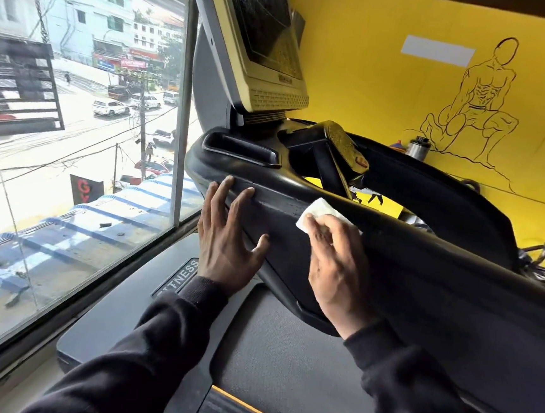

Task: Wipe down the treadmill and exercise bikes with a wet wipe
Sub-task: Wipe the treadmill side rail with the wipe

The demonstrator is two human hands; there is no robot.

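The treadmill's black console panel [422, 285] runs across the middle of the head view, with its screen [264, 24] above. My left hand [228, 238] lies flat with spread fingers on the panel's left end. My right hand [335, 261] presses a white wet wipe [317, 210] against the panel with straight fingers. Only the wipe's upper part shows above my fingertips.
A large window [74, 123] fills the left side, close to the treadmill. A yellow wall [374, 83] with a drawn figure stands behind. A metal bottle [418, 148] and cables [543, 259] sit at the right. The grey motor cover [284, 355] lies below the console.
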